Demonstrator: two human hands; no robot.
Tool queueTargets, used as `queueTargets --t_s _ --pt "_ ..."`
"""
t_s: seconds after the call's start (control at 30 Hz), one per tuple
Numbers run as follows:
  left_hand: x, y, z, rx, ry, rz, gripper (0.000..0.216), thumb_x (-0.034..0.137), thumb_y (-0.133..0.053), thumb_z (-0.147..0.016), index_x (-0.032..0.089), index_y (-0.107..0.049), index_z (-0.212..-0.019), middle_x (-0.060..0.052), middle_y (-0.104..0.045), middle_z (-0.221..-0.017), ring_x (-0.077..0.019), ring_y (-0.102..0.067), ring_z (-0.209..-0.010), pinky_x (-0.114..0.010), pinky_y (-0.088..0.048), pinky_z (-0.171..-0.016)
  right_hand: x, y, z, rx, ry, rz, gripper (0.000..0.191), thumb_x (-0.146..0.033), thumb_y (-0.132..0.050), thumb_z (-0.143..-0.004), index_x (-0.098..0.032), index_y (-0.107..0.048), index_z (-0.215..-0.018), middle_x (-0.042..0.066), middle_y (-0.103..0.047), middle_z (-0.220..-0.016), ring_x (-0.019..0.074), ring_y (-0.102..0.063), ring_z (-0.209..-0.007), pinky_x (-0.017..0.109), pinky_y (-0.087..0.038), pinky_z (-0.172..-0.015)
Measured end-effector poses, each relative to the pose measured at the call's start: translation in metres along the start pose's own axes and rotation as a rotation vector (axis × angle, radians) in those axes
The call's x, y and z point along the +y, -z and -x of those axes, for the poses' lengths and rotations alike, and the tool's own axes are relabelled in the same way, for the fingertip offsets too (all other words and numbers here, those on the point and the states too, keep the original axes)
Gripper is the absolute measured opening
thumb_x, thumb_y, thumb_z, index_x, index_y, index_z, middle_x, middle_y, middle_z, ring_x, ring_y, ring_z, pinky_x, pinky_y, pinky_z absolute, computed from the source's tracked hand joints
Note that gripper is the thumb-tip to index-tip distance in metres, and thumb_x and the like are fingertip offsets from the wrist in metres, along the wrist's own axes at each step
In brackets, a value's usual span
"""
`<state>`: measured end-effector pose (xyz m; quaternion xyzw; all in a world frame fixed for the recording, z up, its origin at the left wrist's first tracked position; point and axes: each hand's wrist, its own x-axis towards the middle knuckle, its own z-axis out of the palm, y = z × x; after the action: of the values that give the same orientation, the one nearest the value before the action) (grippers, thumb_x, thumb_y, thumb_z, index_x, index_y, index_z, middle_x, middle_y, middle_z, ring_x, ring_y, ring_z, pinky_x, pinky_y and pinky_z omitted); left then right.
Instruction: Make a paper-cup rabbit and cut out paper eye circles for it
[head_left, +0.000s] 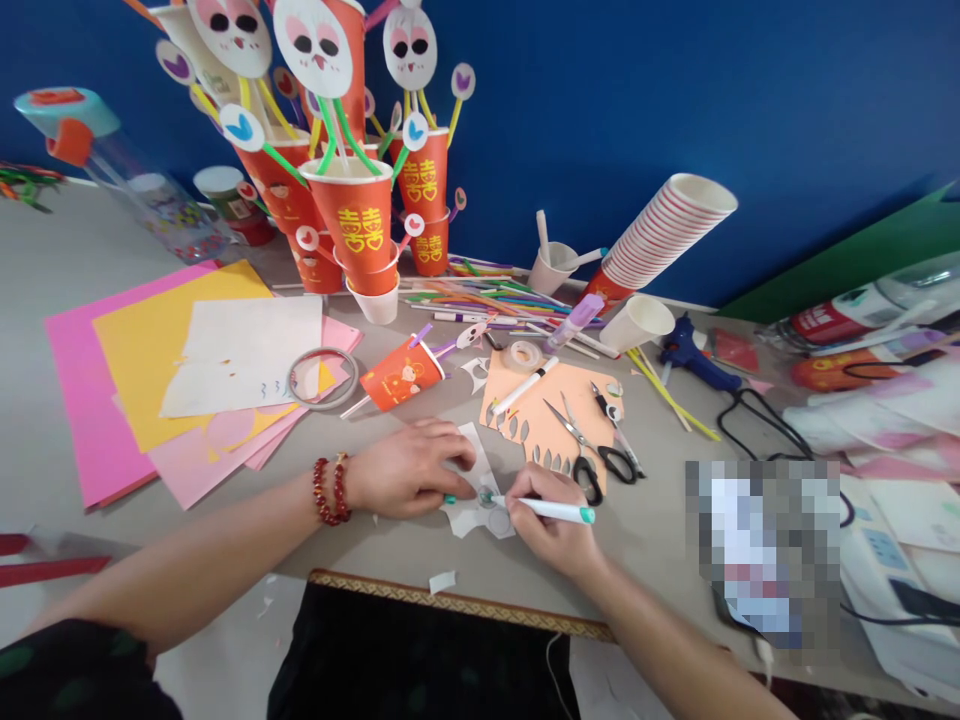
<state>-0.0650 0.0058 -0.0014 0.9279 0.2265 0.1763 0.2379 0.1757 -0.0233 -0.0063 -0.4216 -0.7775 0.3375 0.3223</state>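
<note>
Pressing flat on the white paper cutout (pixel 480 500), the left hand (pixel 409 468) pins it just left of the black-handled scissors (pixel 589 452), while the right hand (pixel 551 520) pinches a white pen (pixel 544 509), its tip touching the cutout

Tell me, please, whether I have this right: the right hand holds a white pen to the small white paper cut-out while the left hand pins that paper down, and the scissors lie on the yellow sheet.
Not quite. The head view shows the scissors lying on the orange sheet, not the yellow one. The rest holds: the right hand holds the white pen to the white paper cut-out, which the left hand pins down.
</note>
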Motion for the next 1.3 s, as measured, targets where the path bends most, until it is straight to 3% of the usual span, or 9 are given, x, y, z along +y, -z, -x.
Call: queueTargets --t_s 1.3 --pt "-0.001 0.0001 0.0009 -0.003 -0.003 -0.002 0.03 0.013 -0.054 -0.081 0.027 -0.068 -0.103 -0.007 -0.062 -0.107 -0.0235 -0.054 -0.099 -0.039 -0.042 -0.089 -0.0009 0.0014 -0.0002 -0.001 -0.034 0.006 0.016 -0.015 -0.049 -0.078 -0.021 -0.049 -0.063 -0.004 -0.049 -0.052 0.011 -0.042 -0.046 0.024 -0.032 -0.048"
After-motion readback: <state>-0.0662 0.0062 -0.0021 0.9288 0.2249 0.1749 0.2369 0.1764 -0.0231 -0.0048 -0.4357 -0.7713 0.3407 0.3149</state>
